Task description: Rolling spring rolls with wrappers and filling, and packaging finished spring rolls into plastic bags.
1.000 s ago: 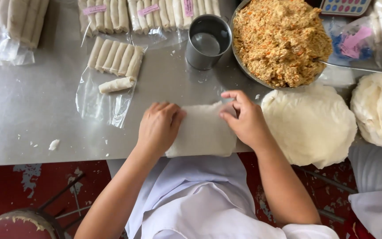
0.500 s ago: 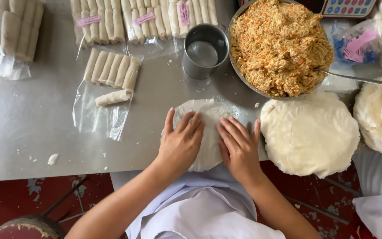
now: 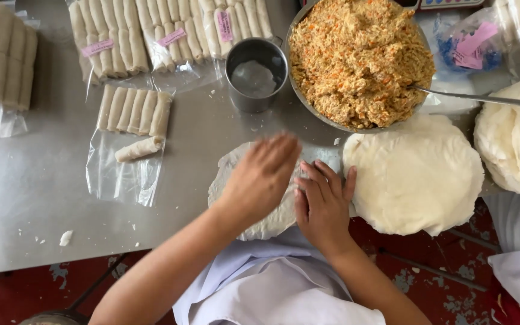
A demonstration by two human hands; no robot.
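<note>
A thin round white wrapper (image 3: 236, 174) lies flat on the steel table (image 3: 25, 192) in front of me. My left hand (image 3: 263, 174) hovers over or rests on its middle, blurred, fingers together and pointing up to the right. My right hand (image 3: 323, 201) lies flat on the wrapper's right edge, fingers spread. Neither hand holds anything. Just right of my right hand is a stack of round white wrappers (image 3: 416, 174). A large metal bowl of orange-flecked shredded filling (image 3: 359, 57) stands beyond the hands.
A small metal cup of liquid (image 3: 255, 72) stands left of the bowl, with a spoon handle (image 3: 482, 97) sticking out of the bowl. Finished rolls on clear plastic (image 3: 133, 111) and bagged rolls (image 3: 170, 33) lie at the left. Another wrapper stack (image 3: 519, 138) sits far right.
The folded wrapper was spread out flat and round. My left hand has shifted up and to the right across it; my right hand has moved to its right edge.
</note>
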